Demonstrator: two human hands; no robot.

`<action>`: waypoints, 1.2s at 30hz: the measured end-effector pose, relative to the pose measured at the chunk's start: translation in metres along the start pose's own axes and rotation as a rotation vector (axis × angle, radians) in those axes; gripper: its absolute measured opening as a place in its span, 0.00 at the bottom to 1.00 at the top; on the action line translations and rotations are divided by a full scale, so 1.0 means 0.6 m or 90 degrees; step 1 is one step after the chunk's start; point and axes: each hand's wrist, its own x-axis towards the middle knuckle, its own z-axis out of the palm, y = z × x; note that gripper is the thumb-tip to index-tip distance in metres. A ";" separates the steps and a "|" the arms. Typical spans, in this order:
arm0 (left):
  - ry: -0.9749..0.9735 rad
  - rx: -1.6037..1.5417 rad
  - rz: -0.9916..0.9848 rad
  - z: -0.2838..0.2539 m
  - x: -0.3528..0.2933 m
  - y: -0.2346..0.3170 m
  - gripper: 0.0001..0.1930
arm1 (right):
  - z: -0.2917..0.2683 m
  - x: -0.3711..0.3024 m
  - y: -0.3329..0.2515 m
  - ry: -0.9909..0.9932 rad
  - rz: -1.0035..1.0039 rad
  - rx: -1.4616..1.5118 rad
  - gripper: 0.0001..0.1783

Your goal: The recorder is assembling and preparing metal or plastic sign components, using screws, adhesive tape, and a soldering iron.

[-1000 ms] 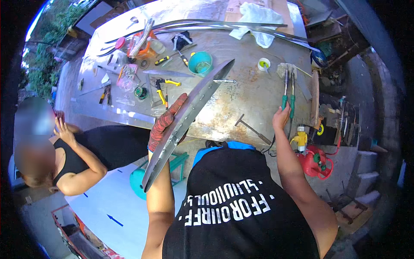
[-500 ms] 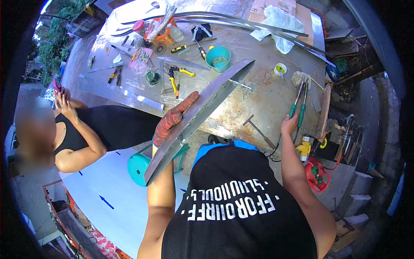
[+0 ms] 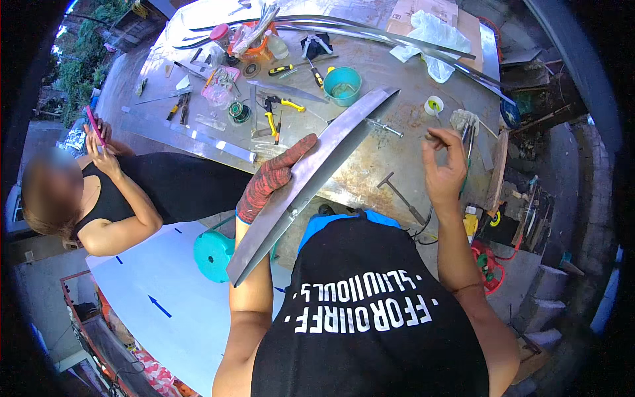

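My left hand (image 3: 272, 178), in a red and black knit glove, grips a long curved sheet-metal strip (image 3: 311, 175). The strip slants from near my left forearm up over the table, with small marks along its inner face. My bare right hand (image 3: 446, 162) is raised at the table's right side. Its fingers are bent and apart from the thumb, with nothing seen between them. Just beyond it, a green-handled tool with metal rods (image 3: 469, 132) rests by a whitish lump (image 3: 461, 119). A threaded bolt (image 3: 385, 127) shows beside the strip's far end.
The metal table (image 3: 417, 159) carries a teal bowl (image 3: 342, 86), a small white cup (image 3: 434, 104), yellow-handled snips (image 3: 271, 116) and a T-handled rod (image 3: 400, 197). A teal stool (image 3: 213, 256) stands left. A person in black (image 3: 178, 185) holds a pink phone (image 3: 96, 127).
My right hand has let go of the green-handled tool and risen toward the left of it. The metal strip has turned slightly in my left hand, showing more of its outer face.
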 end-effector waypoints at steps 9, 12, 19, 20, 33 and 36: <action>-0.004 0.012 0.004 0.006 -0.014 0.013 0.44 | 0.056 0.027 -0.081 -0.106 0.011 0.016 0.13; 0.018 -0.044 -0.012 0.001 -0.019 0.018 0.44 | 0.069 0.027 -0.083 -0.117 0.028 0.023 0.09; -0.139 -0.259 -0.052 -0.006 -0.020 0.030 0.45 | 0.091 0.027 -0.084 -0.109 0.044 0.016 0.07; -0.195 -0.286 -0.061 -0.010 -0.021 0.029 0.45 | 0.094 0.027 -0.084 -0.110 0.044 0.015 0.07; -0.114 -0.654 -0.021 -0.017 -0.006 -0.024 0.44 | 0.110 0.032 -0.079 -0.103 0.056 0.027 0.07; -0.187 -0.680 0.020 -0.019 -0.002 -0.024 0.44 | 0.110 0.036 -0.082 -0.103 0.052 0.021 0.07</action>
